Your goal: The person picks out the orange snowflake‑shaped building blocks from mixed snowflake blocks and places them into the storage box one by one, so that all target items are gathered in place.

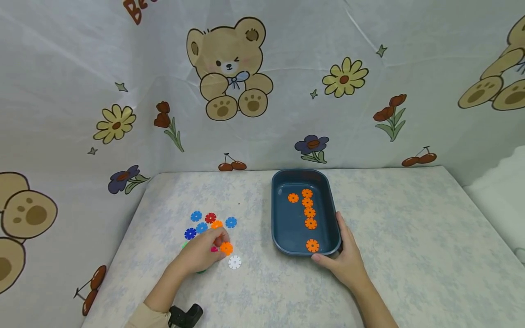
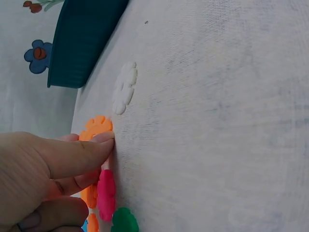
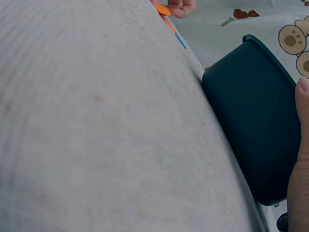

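My left hand (image 1: pixel 202 251) pinches an orange flower-shaped disc (image 1: pixel 226 248) between thumb and fingers, low over the pile of discs. In the left wrist view the thumb presses on that orange disc (image 2: pixel 96 126), with a pink disc (image 2: pixel 106 195) and a green disc (image 2: pixel 124 221) below it. A white disc (image 1: pixel 235 262) lies just beside the hand. My right hand (image 1: pixel 346 257) holds the near right corner of a dark blue tray (image 1: pixel 283 246), thumb on the rim and fingers along the side. Several orange discs (image 1: pixel 310 223) lie inside the tray.
Around the left hand lie blue discs (image 1: pixel 231 222), a red disc (image 1: pixel 210 218), a dark blue disc (image 1: pixel 190 233) and another orange disc (image 1: pixel 217 224). Some are partly hidden under the hand. A bear-printed cloth (image 1: pixel 287 91) hangs behind the table (image 1: pixel 402 228).
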`<state>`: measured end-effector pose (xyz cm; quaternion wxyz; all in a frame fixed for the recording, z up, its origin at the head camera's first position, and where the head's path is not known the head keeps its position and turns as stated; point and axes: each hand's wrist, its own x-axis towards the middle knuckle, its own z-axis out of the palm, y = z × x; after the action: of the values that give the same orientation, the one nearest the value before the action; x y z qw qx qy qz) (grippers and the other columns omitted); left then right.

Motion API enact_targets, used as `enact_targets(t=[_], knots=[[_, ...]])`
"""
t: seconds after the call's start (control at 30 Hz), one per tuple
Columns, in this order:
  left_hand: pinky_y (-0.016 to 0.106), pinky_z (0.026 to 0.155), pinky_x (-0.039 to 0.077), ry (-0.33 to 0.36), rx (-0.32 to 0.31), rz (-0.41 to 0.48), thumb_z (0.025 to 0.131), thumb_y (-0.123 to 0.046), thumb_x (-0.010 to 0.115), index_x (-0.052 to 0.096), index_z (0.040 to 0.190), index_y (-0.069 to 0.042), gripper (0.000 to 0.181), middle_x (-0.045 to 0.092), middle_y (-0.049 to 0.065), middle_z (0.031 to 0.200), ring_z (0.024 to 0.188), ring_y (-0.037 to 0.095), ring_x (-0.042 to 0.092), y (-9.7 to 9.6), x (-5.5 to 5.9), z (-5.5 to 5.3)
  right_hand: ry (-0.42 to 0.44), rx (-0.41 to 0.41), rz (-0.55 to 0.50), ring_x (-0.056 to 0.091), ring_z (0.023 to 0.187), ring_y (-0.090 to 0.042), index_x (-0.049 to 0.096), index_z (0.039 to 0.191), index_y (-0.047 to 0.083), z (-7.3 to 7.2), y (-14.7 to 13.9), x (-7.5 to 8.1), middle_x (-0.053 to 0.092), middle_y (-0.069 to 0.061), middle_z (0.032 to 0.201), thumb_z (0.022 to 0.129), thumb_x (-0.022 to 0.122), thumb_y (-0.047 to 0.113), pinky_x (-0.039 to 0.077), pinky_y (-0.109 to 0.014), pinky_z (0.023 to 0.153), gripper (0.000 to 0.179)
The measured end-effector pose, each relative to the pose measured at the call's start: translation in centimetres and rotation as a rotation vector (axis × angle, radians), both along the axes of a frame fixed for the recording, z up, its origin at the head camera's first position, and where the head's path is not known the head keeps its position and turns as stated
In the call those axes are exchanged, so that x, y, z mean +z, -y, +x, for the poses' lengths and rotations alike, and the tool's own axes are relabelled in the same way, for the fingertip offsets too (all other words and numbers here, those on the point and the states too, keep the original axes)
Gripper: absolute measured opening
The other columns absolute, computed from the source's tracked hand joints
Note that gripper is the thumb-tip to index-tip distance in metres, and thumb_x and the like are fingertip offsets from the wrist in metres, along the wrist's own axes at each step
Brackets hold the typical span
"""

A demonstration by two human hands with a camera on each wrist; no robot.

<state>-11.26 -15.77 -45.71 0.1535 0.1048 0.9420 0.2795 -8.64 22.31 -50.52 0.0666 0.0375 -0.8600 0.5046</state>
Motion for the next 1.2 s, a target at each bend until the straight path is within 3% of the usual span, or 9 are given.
enact_targets(t=[0.17,0.33,0.5,0.67,0.8,0.97,1.2], knots=[[0.026,0.064,0.043,-0.041,-0.007,0.005,0.088,-0.015,0.075,0.06,0.104,-0.03,0.027,0.055,-0.009,0.084,0.072,0.01,0.05,-0.1,-0.1,-0.1,-0.001,0.001,-0.005,0.026,0.148,-0.031,0.004,0.158,0.039,0.0,0.0,0.0,0.017,-0.006,0.166,0.067,0.093,0.023,0.02,0.002,0.101,0.128],[0.029,0.067,0.046,0.012,0.025,0.121,0.092,-0.019,0.072,0.062,0.105,-0.035,0.023,0.059,-0.006,0.085,0.077,0.014,0.054,-0.7,0.2,-0.4,0.001,0.002,0.005,0.025,0.149,-0.031,0.004,0.158,0.039,0.0,0.1,0.1,0.017,-0.004,0.166,0.067,0.093,0.024,0.019,0.001,0.101,0.128],[0.032,0.072,0.051,0.093,0.062,0.342,0.093,-0.019,0.07,0.066,0.108,-0.034,0.022,0.064,-0.001,0.093,0.094,0.021,0.059,-2.6,2.0,-1.4,-0.006,0.008,-0.001,0.024,0.149,-0.032,0.004,0.158,0.037,0.1,0.0,0.1,0.016,-0.005,0.166,0.067,0.093,0.022,0.018,0.0,0.103,0.128],[0.031,0.071,0.051,0.102,0.049,0.445,0.091,-0.021,0.073,0.069,0.11,-0.032,0.022,0.068,0.0,0.094,0.095,0.022,0.062,-5.9,4.2,-2.8,-0.008,0.01,-0.012,0.024,0.149,-0.032,0.004,0.159,0.036,0.1,0.1,0.1,0.016,-0.005,0.166,0.067,0.092,0.021,0.018,0.0,0.103,0.128],[0.03,0.067,0.048,0.106,0.023,0.489,0.089,-0.023,0.076,0.072,0.112,-0.027,0.024,0.072,-0.001,0.091,0.091,0.02,0.065,-8.7,5.0,-3.9,-0.008,0.006,-0.012,0.024,0.15,-0.032,0.005,0.159,0.034,0.1,0.2,0.1,0.016,-0.005,0.166,0.067,0.093,0.022,0.018,0.0,0.103,0.128],[0.029,0.063,0.047,0.103,0.016,0.491,0.089,-0.024,0.076,0.073,0.112,-0.021,0.023,0.074,-0.004,0.086,0.087,0.023,0.07,-11.8,5.0,-5.3,-0.009,0.012,-0.024,0.025,0.149,-0.031,0.004,0.159,0.036,0.0,0.2,-0.1,0.016,-0.006,0.166,0.068,0.092,0.021,0.021,0.001,0.103,0.128],[0.022,0.063,0.05,-0.073,-0.024,0.253,0.087,-0.031,0.077,0.074,0.111,-0.021,0.026,0.074,-0.011,0.084,0.074,0.004,0.066,-15.3,4.4,-6.9,-0.012,0.012,-0.021,0.027,0.148,-0.032,0.004,0.159,0.036,0.0,0.1,-0.2,0.016,-0.008,0.166,0.069,0.092,0.021,0.023,0.002,0.101,0.126]])
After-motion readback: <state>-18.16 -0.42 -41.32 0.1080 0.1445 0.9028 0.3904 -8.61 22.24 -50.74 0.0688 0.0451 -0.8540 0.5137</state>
